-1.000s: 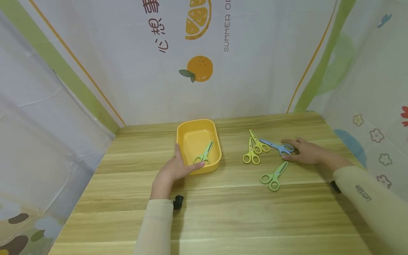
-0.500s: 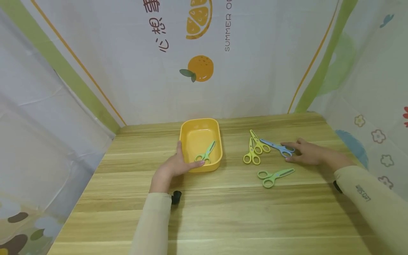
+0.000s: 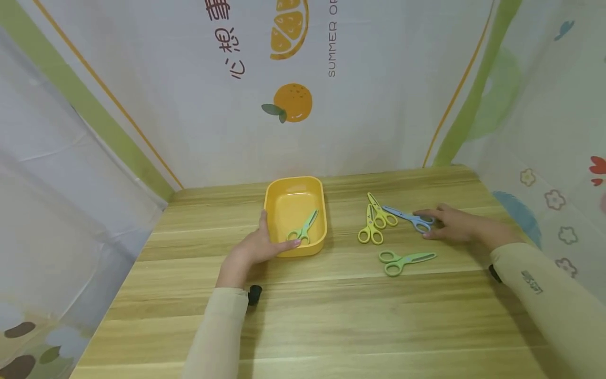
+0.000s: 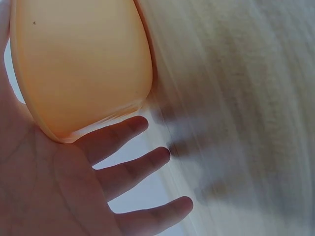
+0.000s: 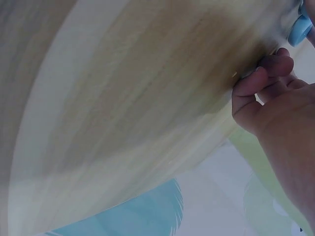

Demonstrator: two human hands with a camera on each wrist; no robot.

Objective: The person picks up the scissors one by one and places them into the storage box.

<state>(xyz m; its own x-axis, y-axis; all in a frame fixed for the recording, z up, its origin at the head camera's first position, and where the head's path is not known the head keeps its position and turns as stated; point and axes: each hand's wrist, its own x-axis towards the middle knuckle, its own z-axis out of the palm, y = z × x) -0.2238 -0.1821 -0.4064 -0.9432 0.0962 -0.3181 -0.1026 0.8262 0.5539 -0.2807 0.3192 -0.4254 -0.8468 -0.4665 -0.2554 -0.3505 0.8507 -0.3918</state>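
The person's left hand (image 3: 248, 252) rested against the near left corner of a yellow bin (image 3: 290, 210), its thumb across the near rim. In the left wrist view its other fingers were straight and spread wide, one of them touching the outside of the bin. Inside the bin lay one pair of light green scissors (image 3: 310, 219), handles by the near wall and blades angled away to the right.

The right hand (image 3: 454, 225) held a pair of blue scissors (image 3: 408, 216) by the handle loops, index finger on the far side and thumb on the near side. How firm that hold was could not be told. Its remaining fingers were curled in the right wrist view. The blue blades pointed left, toward two overlapping pairs of yellow scissors (image 3: 371, 226); whether the tip touched them was unclear.

Nearer to the person, a pair of green scissors (image 3: 406, 260) lay on the wood-grain table (image 3: 331, 326), handles left and blades right. Both arms wore pale sleeves (image 3: 213, 331). Behind the table hung a white curtain (image 3: 379, 105) printed with an orange (image 3: 294, 102).
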